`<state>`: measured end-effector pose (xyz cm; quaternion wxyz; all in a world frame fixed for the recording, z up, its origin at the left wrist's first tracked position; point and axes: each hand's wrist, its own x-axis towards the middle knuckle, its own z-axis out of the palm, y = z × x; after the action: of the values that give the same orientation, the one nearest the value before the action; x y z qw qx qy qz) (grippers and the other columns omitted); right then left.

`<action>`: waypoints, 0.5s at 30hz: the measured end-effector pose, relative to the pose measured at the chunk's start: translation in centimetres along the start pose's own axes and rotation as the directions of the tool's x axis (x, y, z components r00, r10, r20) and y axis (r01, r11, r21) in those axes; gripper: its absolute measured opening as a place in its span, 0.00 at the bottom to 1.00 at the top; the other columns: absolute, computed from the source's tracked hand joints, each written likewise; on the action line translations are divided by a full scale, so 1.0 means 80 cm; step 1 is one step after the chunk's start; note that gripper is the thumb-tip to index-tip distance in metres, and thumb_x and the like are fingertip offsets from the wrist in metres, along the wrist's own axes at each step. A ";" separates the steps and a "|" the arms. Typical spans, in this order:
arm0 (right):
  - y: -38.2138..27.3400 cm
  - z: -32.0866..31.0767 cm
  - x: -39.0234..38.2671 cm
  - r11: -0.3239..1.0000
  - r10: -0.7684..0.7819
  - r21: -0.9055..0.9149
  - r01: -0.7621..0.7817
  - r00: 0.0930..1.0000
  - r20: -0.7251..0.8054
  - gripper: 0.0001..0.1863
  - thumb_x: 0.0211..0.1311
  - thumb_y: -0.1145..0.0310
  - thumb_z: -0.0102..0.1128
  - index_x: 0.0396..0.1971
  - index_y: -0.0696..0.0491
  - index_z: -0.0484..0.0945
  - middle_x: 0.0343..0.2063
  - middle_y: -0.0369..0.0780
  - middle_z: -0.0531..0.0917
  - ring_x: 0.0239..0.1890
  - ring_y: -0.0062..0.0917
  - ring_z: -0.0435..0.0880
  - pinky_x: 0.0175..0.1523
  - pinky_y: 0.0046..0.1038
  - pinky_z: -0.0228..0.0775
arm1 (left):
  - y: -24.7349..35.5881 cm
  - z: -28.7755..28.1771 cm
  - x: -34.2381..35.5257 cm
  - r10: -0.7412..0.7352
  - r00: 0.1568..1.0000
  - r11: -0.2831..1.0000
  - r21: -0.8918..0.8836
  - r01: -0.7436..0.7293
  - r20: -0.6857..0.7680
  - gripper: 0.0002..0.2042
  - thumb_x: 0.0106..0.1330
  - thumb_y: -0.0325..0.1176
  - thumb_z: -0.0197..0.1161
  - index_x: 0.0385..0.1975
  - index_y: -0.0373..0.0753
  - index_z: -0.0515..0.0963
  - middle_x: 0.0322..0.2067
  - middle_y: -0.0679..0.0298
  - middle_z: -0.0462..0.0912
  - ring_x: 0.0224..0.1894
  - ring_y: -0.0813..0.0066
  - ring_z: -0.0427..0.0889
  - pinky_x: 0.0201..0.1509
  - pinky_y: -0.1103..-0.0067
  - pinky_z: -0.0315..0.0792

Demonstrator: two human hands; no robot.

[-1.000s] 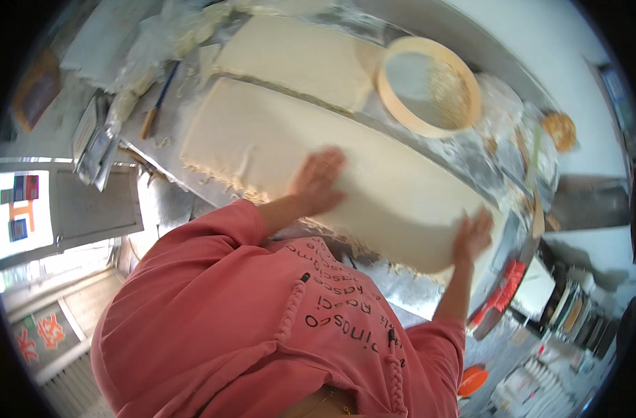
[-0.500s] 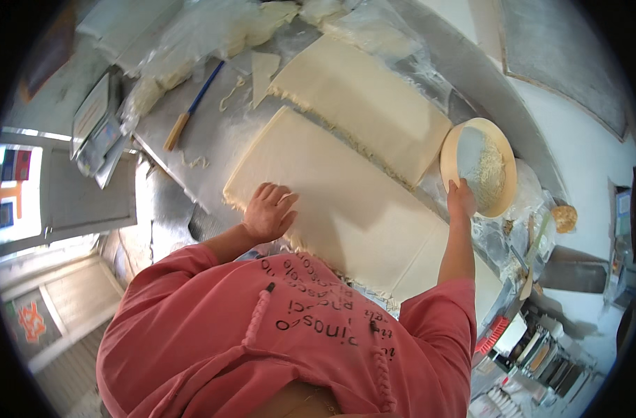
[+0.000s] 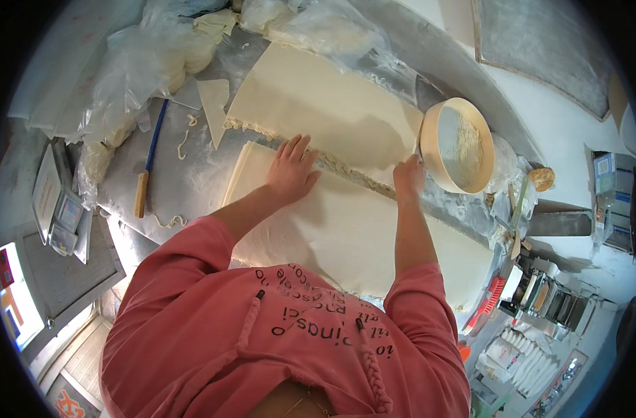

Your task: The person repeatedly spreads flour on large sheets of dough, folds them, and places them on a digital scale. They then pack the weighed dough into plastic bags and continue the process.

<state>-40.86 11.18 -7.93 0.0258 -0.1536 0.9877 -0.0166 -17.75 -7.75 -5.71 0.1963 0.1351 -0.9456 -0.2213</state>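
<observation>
The head view shows two flat, smooth dough sheets, a near sheet (image 3: pixel 366 237) and a far sheet (image 3: pixel 318 90), on one grey, floury tabletop (image 3: pixel 192 174). The left hand (image 3: pixel 292 171), fingers spread and grasping nothing, is over the near sheet's far edge. The right hand (image 3: pixel 408 174) curls beside one round, wooden-rimmed sieve (image 3: pixel 435 157); what it grasps, I cannot tell.

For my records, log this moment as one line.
left hand: open, at far edge of nearer pale rectangular dough sheet; right hand: beside round tan-rimmed sieve, grip unclear; slim blue-and-tan tool: lies left
</observation>
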 end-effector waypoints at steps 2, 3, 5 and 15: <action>-0.005 -0.016 -0.001 0.995 -0.069 -0.064 0.070 0.997 0.016 0.12 0.57 0.65 0.45 0.39 0.55 0.69 0.39 0.46 0.75 0.41 0.43 0.77 0.42 0.42 0.71 | 0.000 0.020 0.016 -0.034 0.999 0.992 -0.123 0.031 -0.015 0.17 0.52 0.34 0.60 0.43 0.36 0.73 0.52 0.49 0.67 0.56 0.50 0.64 0.58 0.62 0.60; -0.010 -0.028 0.000 0.994 -0.060 -0.088 0.066 0.995 0.076 0.13 0.57 0.65 0.47 0.38 0.56 0.69 0.40 0.47 0.75 0.42 0.43 0.77 0.43 0.42 0.70 | 0.003 0.024 0.024 -0.051 0.998 0.983 -0.178 0.046 -0.022 0.17 0.53 0.34 0.60 0.42 0.37 0.74 0.52 0.50 0.67 0.56 0.51 0.63 0.58 0.63 0.60; -0.009 -0.031 0.002 0.990 -0.061 -0.120 0.075 0.991 0.116 0.13 0.56 0.65 0.47 0.38 0.56 0.69 0.40 0.47 0.75 0.42 0.43 0.77 0.43 0.42 0.70 | 0.021 0.028 0.031 -0.105 0.993 0.942 -0.315 0.115 0.048 0.15 0.54 0.33 0.60 0.42 0.36 0.74 0.51 0.50 0.68 0.55 0.52 0.66 0.57 0.64 0.62; -0.001 0.012 0.004 0.970 0.201 0.132 -0.203 0.979 0.029 0.13 0.55 0.66 0.46 0.39 0.57 0.68 0.38 0.48 0.75 0.43 0.45 0.76 0.43 0.45 0.69 | 0.030 0.056 0.028 -0.145 0.984 0.828 -0.530 0.180 0.108 0.11 0.57 0.31 0.58 0.40 0.39 0.74 0.47 0.51 0.73 0.43 0.54 0.75 0.46 0.70 0.71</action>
<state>-41.12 10.97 -8.87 0.0454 -0.0504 0.9945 -0.0792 -22.04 -4.81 -7.59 0.1768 0.1475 -0.8364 -0.4975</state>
